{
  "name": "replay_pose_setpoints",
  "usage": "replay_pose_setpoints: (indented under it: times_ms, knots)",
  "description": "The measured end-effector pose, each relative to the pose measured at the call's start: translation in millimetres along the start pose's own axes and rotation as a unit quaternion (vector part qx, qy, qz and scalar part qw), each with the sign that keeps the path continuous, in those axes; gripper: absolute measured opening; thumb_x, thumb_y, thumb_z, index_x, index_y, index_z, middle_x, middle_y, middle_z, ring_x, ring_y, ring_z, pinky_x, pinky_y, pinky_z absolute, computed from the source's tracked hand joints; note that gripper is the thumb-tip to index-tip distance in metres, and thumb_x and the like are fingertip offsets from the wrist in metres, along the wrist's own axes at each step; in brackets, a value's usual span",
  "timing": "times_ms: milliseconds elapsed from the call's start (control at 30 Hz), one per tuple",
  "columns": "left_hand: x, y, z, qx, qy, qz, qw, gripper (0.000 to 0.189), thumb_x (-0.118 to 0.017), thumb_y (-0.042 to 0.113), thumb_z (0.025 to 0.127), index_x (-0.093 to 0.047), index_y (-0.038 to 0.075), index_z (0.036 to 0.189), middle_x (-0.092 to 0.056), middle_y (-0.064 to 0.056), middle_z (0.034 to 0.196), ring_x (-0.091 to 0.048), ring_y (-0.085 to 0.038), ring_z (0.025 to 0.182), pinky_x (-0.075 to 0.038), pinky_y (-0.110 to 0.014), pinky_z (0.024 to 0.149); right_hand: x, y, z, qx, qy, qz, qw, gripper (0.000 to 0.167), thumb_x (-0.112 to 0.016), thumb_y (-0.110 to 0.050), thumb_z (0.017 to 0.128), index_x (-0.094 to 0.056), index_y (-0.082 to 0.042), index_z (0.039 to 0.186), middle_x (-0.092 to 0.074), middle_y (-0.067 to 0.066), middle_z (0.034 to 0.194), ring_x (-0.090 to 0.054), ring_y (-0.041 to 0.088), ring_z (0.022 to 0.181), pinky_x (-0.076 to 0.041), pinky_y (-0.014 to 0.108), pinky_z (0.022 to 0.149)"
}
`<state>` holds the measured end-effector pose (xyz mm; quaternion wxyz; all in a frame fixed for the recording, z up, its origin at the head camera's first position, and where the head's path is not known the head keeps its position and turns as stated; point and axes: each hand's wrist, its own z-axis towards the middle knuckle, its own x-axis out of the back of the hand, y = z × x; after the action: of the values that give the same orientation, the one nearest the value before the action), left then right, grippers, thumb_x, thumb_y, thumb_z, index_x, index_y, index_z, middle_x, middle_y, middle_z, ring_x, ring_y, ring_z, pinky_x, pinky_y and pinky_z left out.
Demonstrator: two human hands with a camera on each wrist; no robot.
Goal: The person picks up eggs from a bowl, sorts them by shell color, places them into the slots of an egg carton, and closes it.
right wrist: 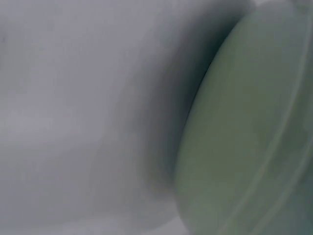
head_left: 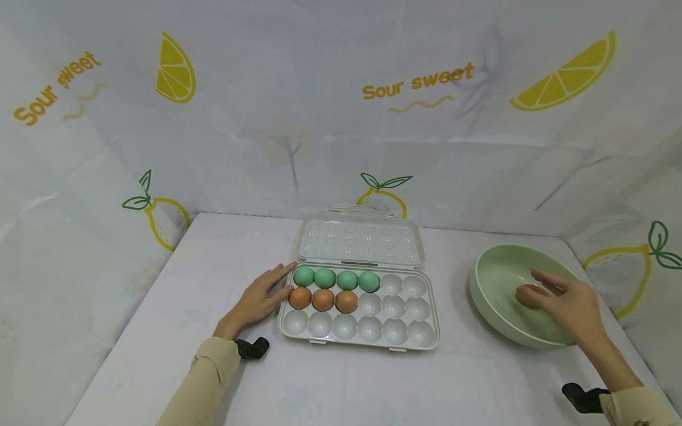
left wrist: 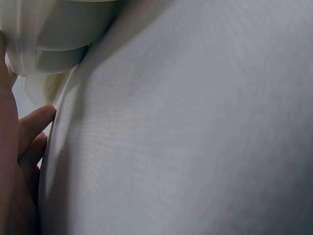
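Observation:
An egg carton (head_left: 394, 331) with its clear lid (head_left: 359, 239) folded back lies on the table. Several green eggs (head_left: 325, 278) fill part of its back row, and three brown eggs (head_left: 323, 300) sit at the left of the middle row. My left hand (head_left: 258, 299) rests against the carton's left edge, fingers extended. From the left wrist, its fingers (left wrist: 36, 122) show beside the carton's underside (left wrist: 73, 29). Inside a pale green bowl (head_left: 490, 290) my right hand (head_left: 575, 307) pinches a brown egg (head_left: 529, 295) between thumb and fingers. The right wrist view shows only the bowl's outer wall (right wrist: 230, 137) and tabletop.
A white cloth covers the table (head_left: 176, 284), and a lemon-printed curtain (head_left: 298, 136) hangs along its back. The bowl stands to the right of the carton, with white tabletop between them. Black straps with mounts (head_left: 253, 348) sit at both wrists.

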<state>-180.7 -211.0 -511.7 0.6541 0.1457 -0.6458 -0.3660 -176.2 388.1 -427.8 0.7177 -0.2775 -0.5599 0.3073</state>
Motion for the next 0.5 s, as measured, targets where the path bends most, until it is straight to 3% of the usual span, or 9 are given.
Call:
replay_pose_setpoints:
  times_ms: [67, 133, 200, 233, 300, 333, 367, 433, 500]
  knots:
    - [0.3, 0.3, -0.4, 0.002, 0.000, 0.000, 1.0000, 0.057, -0.061, 0.033, 0.103, -0.044, 0.023, 0.156, -0.044, -0.014, 0.161, -0.037, -0.042, 0.151, -0.027, -0.065, 0.125, 3, 5, 1.4, 0.016, -0.015, -0.038, 0.9990, 0.055, -0.087, -0.016, 0.082, -0.067, 0.009, 0.127, -0.051, -0.053, 0.097, -0.046, -0.037, 0.090, -0.041, -0.008, 0.075]
    - [0.7, 0.9, -0.6, 0.004, -0.001, 0.001, 1.0000, 0.057, -0.061, 0.033, 0.103, -0.044, 0.023, 0.156, -0.044, -0.014, 0.161, -0.037, -0.042, 0.151, -0.026, -0.065, 0.125, 4, 10, 3.9, 0.035, -0.021, -0.077, 0.9962, 0.056, -0.090, -0.014, 0.078, -0.067, 0.013, 0.121, -0.057, -0.046, 0.097, -0.040, -0.039, 0.090, -0.040, -0.009, 0.073]
    - [1.0, 1.2, -0.7, 0.005, -0.002, 0.000, 1.0000, 0.057, -0.060, 0.033, 0.103, -0.044, 0.023, 0.156, -0.044, -0.014, 0.161, -0.037, -0.042, 0.151, -0.026, -0.065, 0.125, 5, 15, 6.7, 0.051, -0.024, -0.123, 0.9908, 0.055, -0.093, -0.014, 0.072, -0.071, 0.011, 0.116, -0.073, -0.027, 0.100, -0.035, -0.038, 0.088, -0.039, -0.006, 0.069]
    - [1.1, 1.2, -0.7, 0.005, -0.002, 0.000, 1.0000, 0.057, -0.060, 0.033, 0.103, -0.044, 0.023, 0.156, -0.044, -0.014, 0.161, -0.037, -0.042, 0.152, -0.026, -0.065, 0.125, 5, 17, 8.2, 0.058, -0.030, -0.144, 0.9875, 0.056, -0.094, -0.013, 0.070, -0.072, 0.011, 0.115, -0.078, -0.012, 0.103, -0.046, -0.032, 0.089, -0.047, 0.002, 0.071]
    - [1.4, 1.6, -0.5, 0.006, -0.003, 0.000, 1.0000, 0.057, -0.060, 0.034, 0.103, -0.044, 0.023, 0.157, -0.043, -0.014, 0.162, -0.037, -0.042, 0.152, -0.026, -0.064, 0.126, 6, 20, 11.2, 0.065, -0.038, -0.182, 0.9804, 0.059, -0.096, -0.013, 0.065, -0.073, 0.010, 0.113, -0.079, 0.018, 0.106, -0.067, -0.008, 0.089, -0.053, 0.016, 0.073]
    - [1.4, 1.5, -0.5, 0.006, -0.003, -0.001, 1.0000, 0.057, -0.060, 0.034, 0.103, -0.044, 0.023, 0.156, -0.043, -0.014, 0.162, -0.037, -0.042, 0.152, -0.026, -0.065, 0.125, 6, 22, 12.7, 0.069, -0.046, -0.196, 0.9770, 0.060, -0.096, -0.014, 0.063, -0.072, 0.010, 0.113, -0.074, 0.029, 0.108, -0.074, 0.010, 0.090, -0.057, 0.027, 0.074]
    - [1.4, 1.4, -0.5, 0.006, -0.003, -0.001, 1.0000, 0.057, -0.060, 0.034, 0.103, -0.044, 0.023, 0.157, -0.043, -0.014, 0.162, -0.037, -0.042, 0.152, -0.026, -0.065, 0.125, 6, 23, 14.2, 0.073, -0.053, -0.207, 0.9741, 0.061, -0.096, -0.014, 0.062, -0.072, 0.010, 0.113, -0.071, 0.035, 0.109, -0.075, 0.029, 0.092, -0.057, 0.038, 0.074]
    - [1.5, 1.7, -0.6, 0.006, -0.005, -0.003, 1.0000, 0.057, -0.060, 0.034, 0.103, -0.044, 0.022, 0.157, -0.043, -0.015, 0.162, -0.036, -0.042, 0.152, -0.026, -0.066, 0.125, 7, 25, 17.2, 0.080, -0.067, -0.220, 0.9700, 0.061, -0.096, -0.013, 0.061, -0.071, 0.012, 0.112, -0.069, 0.038, 0.109, -0.063, 0.061, 0.100, -0.054, 0.057, 0.074]
    - [1.7, 2.1, -0.6, 0.006, -0.006, -0.003, 1.0000, 0.057, -0.060, 0.034, 0.103, -0.044, 0.022, 0.157, -0.043, -0.015, 0.162, -0.036, -0.042, 0.152, -0.025, -0.067, 0.125, 9, 28, 20.2, 0.085, -0.072, -0.233, 0.9661, 0.062, -0.097, -0.013, 0.059, -0.072, 0.012, 0.110, -0.069, 0.038, 0.107, -0.062, 0.062, 0.099, -0.054, 0.059, 0.074]
